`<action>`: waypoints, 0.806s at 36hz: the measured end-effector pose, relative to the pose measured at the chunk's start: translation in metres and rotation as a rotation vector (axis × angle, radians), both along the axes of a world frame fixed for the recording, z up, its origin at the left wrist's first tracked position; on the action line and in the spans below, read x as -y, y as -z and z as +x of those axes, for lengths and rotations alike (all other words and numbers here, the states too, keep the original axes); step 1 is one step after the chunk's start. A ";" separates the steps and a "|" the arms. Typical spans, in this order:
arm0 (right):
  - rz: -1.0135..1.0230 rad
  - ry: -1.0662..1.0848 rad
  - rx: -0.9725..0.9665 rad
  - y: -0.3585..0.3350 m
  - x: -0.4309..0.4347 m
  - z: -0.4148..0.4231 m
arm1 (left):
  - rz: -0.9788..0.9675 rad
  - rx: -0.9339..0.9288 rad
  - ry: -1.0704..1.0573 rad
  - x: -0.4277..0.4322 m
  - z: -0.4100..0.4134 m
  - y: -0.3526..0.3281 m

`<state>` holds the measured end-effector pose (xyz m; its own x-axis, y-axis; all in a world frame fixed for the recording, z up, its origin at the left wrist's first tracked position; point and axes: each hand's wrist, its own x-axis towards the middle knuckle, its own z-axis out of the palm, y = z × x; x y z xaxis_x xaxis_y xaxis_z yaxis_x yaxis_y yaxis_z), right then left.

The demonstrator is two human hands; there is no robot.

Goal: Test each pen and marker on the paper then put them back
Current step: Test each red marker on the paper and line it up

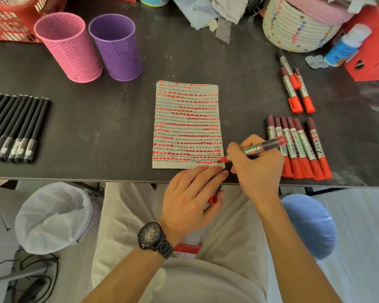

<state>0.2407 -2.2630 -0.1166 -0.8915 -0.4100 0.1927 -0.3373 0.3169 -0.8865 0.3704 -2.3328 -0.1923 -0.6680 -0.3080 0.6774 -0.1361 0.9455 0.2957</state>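
marker in right grip, fingers clenched round its barrel, uncapped. red tip down on paper at the sheet's near right corner, barrel tilted up and away to the right.

paper lies mid-worktop, near the front edge, upright to the viewer. almost wholly filled with rows of red blocks alternating with thin dark scribble lines. bottom strip partly blank.

left grip flat, fingers straight, fingertips pressing the front edge of the worktop just below the paper's near edge. thumb tucked under, pinching a red cap against the hand, off the worktop's front edge. dark watch on that wrist.

row of capped markers at the near right edge, side by side, touching, red caps toward the front edge. right grip just beside the row, its marker's rear end over the nearest ones.

three more markers farther back along the right edge, loosely laid, caps also frontward.

row of black pens at the left edge, packed parallel.

pink cup and purple cup, perforated, upright, touching, at the back left. contents cannot be told.

woven basket at the back right corner, blue-white bottle lying beside it.
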 end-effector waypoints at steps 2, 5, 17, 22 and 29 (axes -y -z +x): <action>0.000 0.006 0.001 0.000 0.000 0.000 | 0.008 0.004 0.001 0.000 0.000 -0.001; -0.001 0.003 0.010 0.000 0.000 0.000 | 0.014 0.004 0.003 -0.001 0.000 -0.001; -0.156 0.022 0.048 0.001 -0.004 0.003 | 0.112 0.029 0.043 -0.003 0.005 -0.013; -0.284 -0.008 0.143 -0.008 -0.013 0.017 | 0.303 0.018 0.085 -0.006 0.016 -0.027; -0.499 -0.192 0.639 -0.016 -0.039 0.041 | 0.694 0.047 -0.016 -0.005 0.047 -0.058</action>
